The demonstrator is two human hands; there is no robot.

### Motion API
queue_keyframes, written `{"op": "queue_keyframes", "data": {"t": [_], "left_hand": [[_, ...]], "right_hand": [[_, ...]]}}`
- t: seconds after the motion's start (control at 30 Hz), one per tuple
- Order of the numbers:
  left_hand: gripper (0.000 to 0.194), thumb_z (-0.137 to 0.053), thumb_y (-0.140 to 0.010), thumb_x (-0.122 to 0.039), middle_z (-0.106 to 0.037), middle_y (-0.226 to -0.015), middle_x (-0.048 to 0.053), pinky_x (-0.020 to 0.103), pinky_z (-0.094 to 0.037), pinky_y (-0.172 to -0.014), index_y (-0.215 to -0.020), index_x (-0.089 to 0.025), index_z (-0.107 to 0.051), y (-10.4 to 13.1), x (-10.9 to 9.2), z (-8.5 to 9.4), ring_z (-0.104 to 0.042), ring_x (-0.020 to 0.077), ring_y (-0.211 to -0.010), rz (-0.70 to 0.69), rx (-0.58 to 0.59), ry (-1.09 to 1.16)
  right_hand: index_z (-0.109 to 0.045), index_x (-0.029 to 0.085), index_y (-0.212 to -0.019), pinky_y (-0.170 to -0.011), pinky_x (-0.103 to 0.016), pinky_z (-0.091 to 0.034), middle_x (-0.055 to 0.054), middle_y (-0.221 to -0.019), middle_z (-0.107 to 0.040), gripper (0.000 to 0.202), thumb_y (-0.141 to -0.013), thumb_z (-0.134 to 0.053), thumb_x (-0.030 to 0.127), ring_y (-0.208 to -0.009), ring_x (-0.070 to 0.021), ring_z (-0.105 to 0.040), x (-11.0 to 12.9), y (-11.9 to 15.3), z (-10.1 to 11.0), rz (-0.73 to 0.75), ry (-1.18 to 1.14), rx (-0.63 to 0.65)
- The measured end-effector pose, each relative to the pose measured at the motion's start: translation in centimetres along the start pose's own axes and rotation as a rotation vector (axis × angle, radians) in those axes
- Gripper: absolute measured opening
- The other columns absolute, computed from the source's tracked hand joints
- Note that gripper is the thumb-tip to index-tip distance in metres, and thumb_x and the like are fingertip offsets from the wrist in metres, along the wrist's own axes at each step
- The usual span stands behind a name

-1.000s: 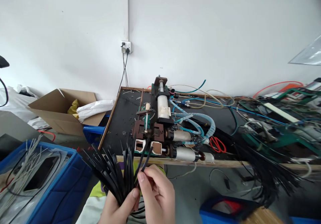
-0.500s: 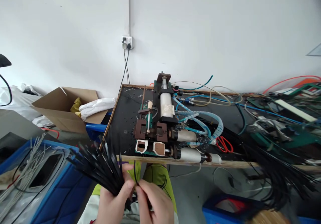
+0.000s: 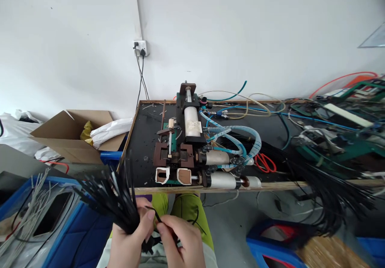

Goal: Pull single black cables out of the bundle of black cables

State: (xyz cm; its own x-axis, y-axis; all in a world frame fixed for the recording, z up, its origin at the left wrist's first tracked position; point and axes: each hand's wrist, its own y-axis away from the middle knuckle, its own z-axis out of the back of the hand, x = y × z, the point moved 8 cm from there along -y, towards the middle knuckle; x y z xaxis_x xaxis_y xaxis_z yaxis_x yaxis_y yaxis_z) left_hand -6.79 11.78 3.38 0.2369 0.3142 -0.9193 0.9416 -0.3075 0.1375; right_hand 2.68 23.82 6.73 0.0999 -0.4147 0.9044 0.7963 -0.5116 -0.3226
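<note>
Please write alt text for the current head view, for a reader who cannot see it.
The left hand grips a bundle of black cables and the right hand pinches a cable end, before a bench with a machine and blue hoses; left, an open cardboard box.

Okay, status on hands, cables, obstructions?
Left hand gripping black cable bundle; right hand pinching one black strand. Machine on bench ahead; nothing visible between hands.

Left hand [image 3: 129, 240] and right hand [image 3: 182, 242] both bare, no gloves. Loose bright yellow-green fabric trousers [image 3: 192, 210] cover legs, creased. Pale whitish-green cloth garment [image 3: 209, 256] shows near, left and right. Small purple patch [image 3: 147, 198] at far left, nature unclear.
</note>
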Motion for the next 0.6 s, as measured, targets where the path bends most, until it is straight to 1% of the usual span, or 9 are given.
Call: {"op": "queue_keyframes", "data": {"t": [0.03,0.13,0.2,0.27,0.33,0.4,0.43,0.5,0.6], "left_hand": [[0.028,-0.089,-0.082,-0.036,-0.049,-0.051,-0.008,0.021,-0.039,-0.046,-0.092,-0.02,-0.069,-0.1,-0.2,0.2,-0.045,0.0091,-0.045,-0.028,-0.011,0.0],[0.025,-0.087,-0.085,-0.033,-0.052,-0.053,-0.008,0.022,-0.04,-0.047,-0.092,-0.021,-0.066,-0.1,-0.6,0.3,-0.048,0.0101,-0.046,-0.06,-0.036,0.007],[0.026,-0.087,-0.086,-0.033,-0.051,-0.054,-0.009,0.022,-0.04,-0.046,-0.098,-0.022,-0.066,-0.1,-0.9,-0.2,-0.048,0.0102,-0.046,-0.068,-0.033,0.031],[0.028,-0.084,-0.09,-0.035,-0.049,-0.054,-0.01,0.021,-0.038,-0.046,-0.108,-0.024,-0.065,0.0,-1.5,-0.9,-0.044,0.0096,-0.045,-0.089,-0.031,0.103],[0.031,-0.079,-0.094,-0.041,-0.048,-0.054,-0.01,0.021,-0.037,-0.046,-0.116,-0.026,-0.062,0.2,-2.1,-1.7,-0.041,0.0098,-0.045,-0.112,-0.027,0.205],[0.034,-0.075,-0.096,-0.047,-0.049,-0.053,-0.009,0.021,-0.035,-0.045,-0.119,-0.027,-0.061,0.3,-2.4,-2.2,-0.041,0.0104,-0.045,-0.125,-0.013,0.271],[0.034,-0.075,-0.096,-0.049,-0.05,-0.053,-0.008,0.021,-0.034,-0.045,-0.118,-0.027,-0.062,0.3,-2.5,-2.4,-0.041,0.0107,-0.045,-0.128,0.003,0.283],[0.033,-0.074,-0.096,-0.05,-0.052,-0.054,-0.007,0.021,-0.033,-0.045,-0.116,-0.027,-0.062,0.4,-2.5,-2.5,-0.042,0.0109,-0.045,-0.129,0.03,0.28],[0.027,-0.072,-0.098,-0.047,-0.052,-0.054,-0.007,0.022,-0.034,-0.046,-0.113,-0.028,-0.062,0.4,-2.3,-2.3,-0.04,0.0107,-0.046,-0.122,0.05,0.268]], "right_hand": [[-0.076,0.022,-0.087,-0.053,-0.027,-0.042,-0.003,-0.063,-0.07,0.026,-0.101,-0.059,0.036,-0.054,-0.0179,-0.063,-0.6,0.2,-0.2,-0.066,-0.027,0.029],[-0.076,0.022,-0.075,-0.055,-0.027,-0.041,0.001,-0.048,-0.057,0.043,-0.101,-0.059,0.053,-0.045,-0.0155,-0.056,-2.4,1.1,-1.0,-0.256,-0.178,0.114],[-0.073,0.021,-0.076,-0.052,-0.026,-0.038,0.003,-0.045,-0.053,0.048,-0.099,-0.059,0.061,-0.04,-0.0126,-0.049,-3.6,1.7,-1.9,-0.406,-0.43,0.147],[-0.068,0.021,-0.078,-0.048,-0.024,-0.031,0.005,-0.044,-0.052,0.047,-0.098,-0.062,0.063,-0.037,-0.0102,-0.041,-4.0,1.8,-3.0,-0.526,-0.786,0.148],[-0.064,0.021,-0.078,-0.045,-0.023,-0.027,0.007,-0.042,-0.049,0.042,-0.098,-0.066,0.058,-0.036,-0.0096,-0.034,-3.7,0.9,-3.6,-0.547,-1.14,0.101],[-0.065,0.021,-0.078,-0.045,-0.024,-0.027,0.008,-0.039,-0.043,0.035,-0.098,-0.069,0.048,-0.036,-0.0095,-0.029,-3.1,-0.4,-3.5,-0.499,-1.391,0.035],[-0.068,0.02,-0.078,-0.045,-0.024,-0.027,0.009,-0.038,-0.041,0.031,-0.098,-0.071,0.043,-0.036,-0.0094,-0.027,-3.0,-0.9,-3.5,-0.485,-1.468,0.009],[-0.071,0.019,-0.078,-0.046,-0.024,-0.027,0.01,-0.038,-0.037,0.025,-0.096,-0.074,0.036,-0.037,-0.009,-0.024,-2.8,-1.8,-3.5,-0.487,-1.553,-0.012],[-0.073,0.018,-0.077,-0.048,-0.024,-0.027,0.011,-0.038,-0.034,0.024,-0.095,-0.075,0.034,-0.038,-0.0089,-0.021,-3.0,-2.3,-3.7,-0.546,-1.601,-0.006]]}}
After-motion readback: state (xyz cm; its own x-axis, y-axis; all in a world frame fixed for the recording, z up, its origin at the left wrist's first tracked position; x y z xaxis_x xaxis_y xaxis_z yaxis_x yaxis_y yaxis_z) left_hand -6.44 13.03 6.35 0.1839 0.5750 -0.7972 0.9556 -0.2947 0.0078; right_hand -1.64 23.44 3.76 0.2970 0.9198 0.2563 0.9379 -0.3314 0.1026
